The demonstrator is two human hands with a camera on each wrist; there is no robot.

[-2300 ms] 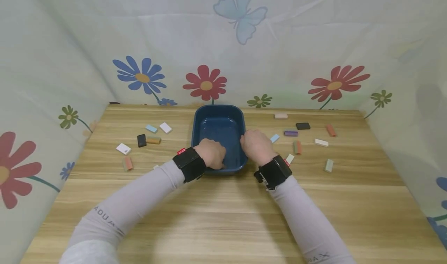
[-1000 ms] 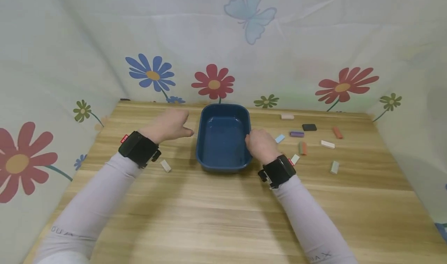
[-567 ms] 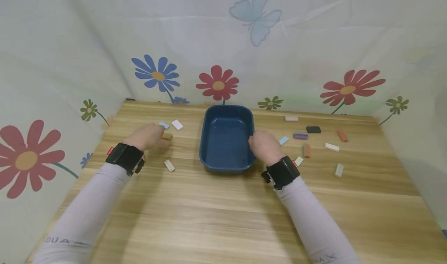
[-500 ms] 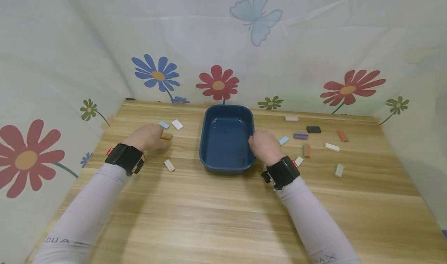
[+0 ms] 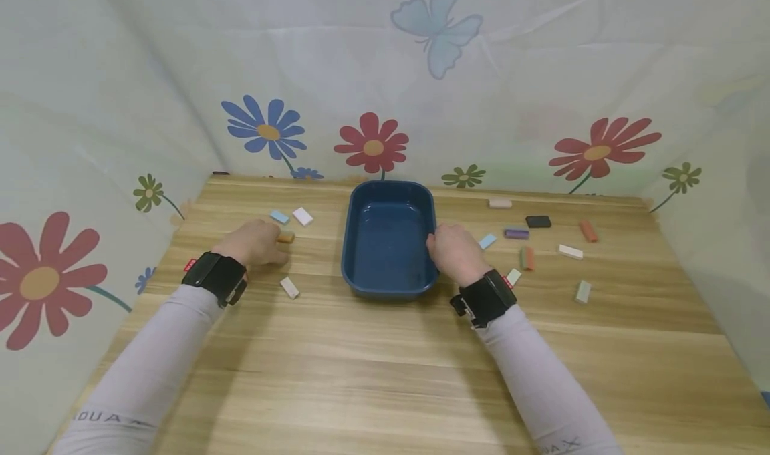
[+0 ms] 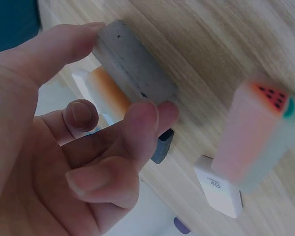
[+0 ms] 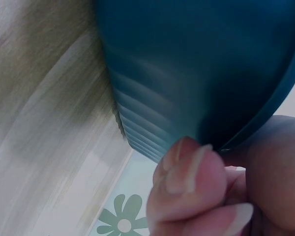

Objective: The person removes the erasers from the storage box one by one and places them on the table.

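My left hand (image 5: 252,244) hovers over the left-hand cluster of erasers, fingers loosely curled. In the left wrist view its thumb stands apart from the fingers, and a greyish-white eraser (image 6: 137,61) shows in the gap, lying on the table. Just beyond the fingertips are an orange eraser (image 5: 285,237) and a black eraser (image 6: 162,147), the latter hidden under the hand in the head view. With thumb and fingers, my right hand (image 5: 455,253) grips the right rim of a deep blue tray (image 5: 390,285). Nothing lies inside the tray.
Beyond the left hand are a light blue eraser (image 5: 279,216) and a white eraser (image 5: 303,216). A watermelon-print eraser (image 6: 258,132) and a white 4B eraser (image 6: 219,189) lie beneath that wrist. Several more surround a purple eraser (image 5: 517,233) at right. A flowered curtain (image 5: 511,107) encloses the table.
My left hand has come out of the blue tray and swung left to the erasers, drawing back slightly at the end. My right hand keeps its grip on the tray's rim.
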